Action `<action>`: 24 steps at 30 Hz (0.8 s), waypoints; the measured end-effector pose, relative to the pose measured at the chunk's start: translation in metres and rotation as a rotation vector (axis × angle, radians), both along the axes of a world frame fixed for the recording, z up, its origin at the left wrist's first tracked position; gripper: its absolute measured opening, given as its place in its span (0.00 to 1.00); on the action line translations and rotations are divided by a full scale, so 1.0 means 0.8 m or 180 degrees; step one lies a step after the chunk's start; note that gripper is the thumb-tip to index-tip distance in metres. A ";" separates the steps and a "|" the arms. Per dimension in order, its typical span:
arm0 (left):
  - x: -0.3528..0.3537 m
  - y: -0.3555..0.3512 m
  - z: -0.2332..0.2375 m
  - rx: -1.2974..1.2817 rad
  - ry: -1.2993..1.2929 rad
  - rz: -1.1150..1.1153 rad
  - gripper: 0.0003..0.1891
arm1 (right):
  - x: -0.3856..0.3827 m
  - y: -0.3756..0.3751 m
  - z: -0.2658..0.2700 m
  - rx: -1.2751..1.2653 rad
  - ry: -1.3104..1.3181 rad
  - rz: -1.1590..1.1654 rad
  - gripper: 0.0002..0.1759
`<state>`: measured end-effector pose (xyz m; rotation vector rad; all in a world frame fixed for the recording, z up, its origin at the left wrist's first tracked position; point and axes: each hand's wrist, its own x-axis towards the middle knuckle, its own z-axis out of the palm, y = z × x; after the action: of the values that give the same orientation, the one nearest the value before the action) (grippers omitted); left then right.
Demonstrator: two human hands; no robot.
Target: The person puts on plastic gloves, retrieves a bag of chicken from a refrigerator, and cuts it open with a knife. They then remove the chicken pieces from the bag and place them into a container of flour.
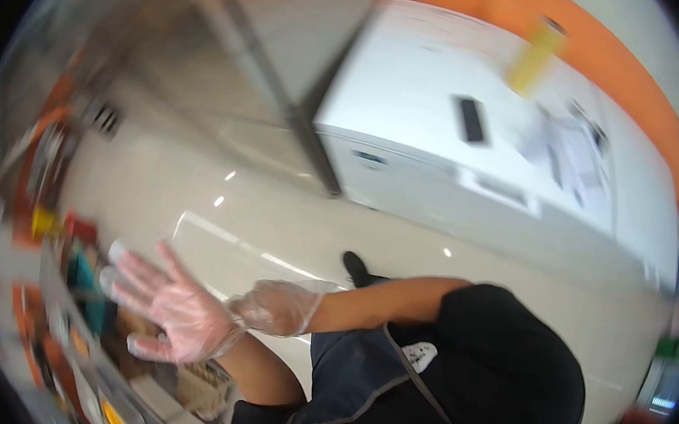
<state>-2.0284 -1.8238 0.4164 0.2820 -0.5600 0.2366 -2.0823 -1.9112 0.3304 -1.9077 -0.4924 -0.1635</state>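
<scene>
My left hand [173, 310] is stretched out to the left, palm towards me and fingers spread, in a clear plastic glove. The glove's fingertips look loose and stick out past my fingers. At its wrist, my right hand [276, 307], also in a clear plastic glove, is closed on the glove cuff [236, 320]. The right glove's own cuff hangs loosely around my right wrist. Both hands are held above the pale tiled floor, in front of my dark apron [353, 379].
A white chest freezer [415, 81] stands ahead, bearing a black phone [470, 119], a yellow cylinder [537, 58] and papers [574, 156]. Beside it rises a metal-framed glass panel [271, 69]. Lower left are a cardboard box [203, 390] and blurred shelving goods. My shoe [356, 268] shows on the floor.
</scene>
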 end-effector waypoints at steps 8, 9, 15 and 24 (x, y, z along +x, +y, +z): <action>0.132 0.217 -0.123 0.1864 0.1410 0.1734 0.42 | 0.256 0.059 -0.139 -0.1546 0.0318 0.1855 0.18; 0.132 0.261 -0.161 0.2594 0.1851 0.1924 0.43 | 0.304 0.054 -0.166 -0.1944 0.0525 0.1794 0.21; -0.045 0.448 -0.523 0.3686 0.5612 0.0078 0.42 | 0.601 -0.010 -0.232 -0.4473 0.1306 0.1005 0.15; -0.012 0.588 -0.654 0.5390 0.5275 -0.1906 0.28 | 0.827 0.002 -0.193 -0.4338 0.1240 -0.0958 0.14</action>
<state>-2.0376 -1.3535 -0.1067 1.6755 0.9971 -1.1078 -1.4209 -1.9095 0.1761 -3.2325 0.0331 0.4773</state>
